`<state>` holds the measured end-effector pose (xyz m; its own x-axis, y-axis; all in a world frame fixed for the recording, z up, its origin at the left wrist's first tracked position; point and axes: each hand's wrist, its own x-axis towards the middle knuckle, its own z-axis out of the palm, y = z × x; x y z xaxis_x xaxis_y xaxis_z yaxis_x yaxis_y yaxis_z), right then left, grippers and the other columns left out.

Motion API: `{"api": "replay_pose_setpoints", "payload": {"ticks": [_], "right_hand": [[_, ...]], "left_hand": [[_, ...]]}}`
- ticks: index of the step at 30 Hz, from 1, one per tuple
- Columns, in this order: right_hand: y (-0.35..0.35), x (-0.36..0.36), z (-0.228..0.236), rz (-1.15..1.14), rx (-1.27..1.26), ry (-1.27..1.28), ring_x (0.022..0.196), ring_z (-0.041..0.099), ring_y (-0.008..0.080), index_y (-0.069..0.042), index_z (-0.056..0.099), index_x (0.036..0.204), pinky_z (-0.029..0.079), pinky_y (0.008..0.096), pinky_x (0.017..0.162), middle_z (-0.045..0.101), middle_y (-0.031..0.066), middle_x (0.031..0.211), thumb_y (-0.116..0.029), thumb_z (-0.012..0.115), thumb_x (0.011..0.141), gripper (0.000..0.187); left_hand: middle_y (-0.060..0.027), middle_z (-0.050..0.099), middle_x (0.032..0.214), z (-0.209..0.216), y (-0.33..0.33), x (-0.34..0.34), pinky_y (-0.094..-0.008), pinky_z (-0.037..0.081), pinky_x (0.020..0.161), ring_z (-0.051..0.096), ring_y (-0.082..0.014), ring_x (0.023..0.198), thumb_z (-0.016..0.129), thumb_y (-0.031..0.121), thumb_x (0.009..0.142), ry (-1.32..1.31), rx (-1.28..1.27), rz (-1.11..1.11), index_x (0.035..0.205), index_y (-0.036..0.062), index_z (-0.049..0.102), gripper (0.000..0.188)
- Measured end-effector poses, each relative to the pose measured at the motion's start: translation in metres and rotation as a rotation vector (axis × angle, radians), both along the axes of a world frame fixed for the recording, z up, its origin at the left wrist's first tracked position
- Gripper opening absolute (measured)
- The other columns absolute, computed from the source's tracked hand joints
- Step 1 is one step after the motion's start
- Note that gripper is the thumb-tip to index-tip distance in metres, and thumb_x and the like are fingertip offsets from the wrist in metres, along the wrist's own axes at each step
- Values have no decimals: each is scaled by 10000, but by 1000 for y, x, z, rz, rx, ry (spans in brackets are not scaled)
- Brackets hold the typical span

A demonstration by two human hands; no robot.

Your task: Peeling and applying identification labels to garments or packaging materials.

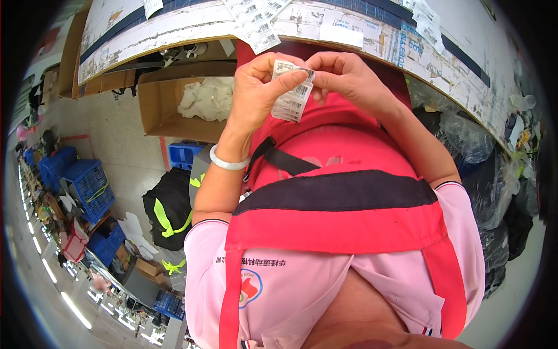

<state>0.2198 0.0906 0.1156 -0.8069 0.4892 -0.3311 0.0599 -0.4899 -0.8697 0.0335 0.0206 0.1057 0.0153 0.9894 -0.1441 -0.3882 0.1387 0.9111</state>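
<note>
A small sheet of white barcode labels (289, 106) is held up in front of my red apron, below the table edge. My left hand (254, 93), with a pale bangle on its wrist, grips the sheet, its thumb lying across the upper part. My right hand (347, 75) is closed in a pinch at the sheet's upper right edge. Whether a single label is peeling up between those fingertips is too small to make out.
The worn white table (215, 29) lies ahead, with more label sheets (256, 29) on it. Below it at left stands a cardboard box (160, 110) holding white material. Blue crates (90, 186) and a black bag (168, 203) are at left; clear plastic bags (468, 136) hang at right.
</note>
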Motion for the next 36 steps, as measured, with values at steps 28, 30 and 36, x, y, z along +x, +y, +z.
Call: {"api": "replay_pose_setpoints", "payload": {"ticks": [28, 30, 36], "right_hand": [[64, 45, -33, -358, 433, -507, 627, 588, 47, -25, 636, 989, 507, 186, 565, 626, 4, 764, -220, 624, 935, 202], [64, 42, -32, -365, 431, -512, 623, 587, 48, -25, 638, 985, 507, 186, 561, 627, 5, 760, -221, 627, 932, 204], [68, 41, -37, -334, 475, -545, 620, 585, 49, -24, 639, 975, 505, 189, 546, 628, 7, 748, -228, 627, 931, 209]], "left_hand": [[-15, 672, 849, -36, 15, 2, -202, 461, 688, 600, -69, 759, 697, 75, 862, -38, -192, 6, 925, -12, 716, 108], [-11, 671, 843, -35, 16, 2, -201, 460, 689, 597, -66, 755, 696, 77, 864, -44, -187, 2, 922, -10, 715, 106], [-4, 670, 842, -34, 17, 2, -197, 458, 689, 595, -63, 752, 692, 76, 868, -49, -177, -9, 921, -10, 712, 103]]}}
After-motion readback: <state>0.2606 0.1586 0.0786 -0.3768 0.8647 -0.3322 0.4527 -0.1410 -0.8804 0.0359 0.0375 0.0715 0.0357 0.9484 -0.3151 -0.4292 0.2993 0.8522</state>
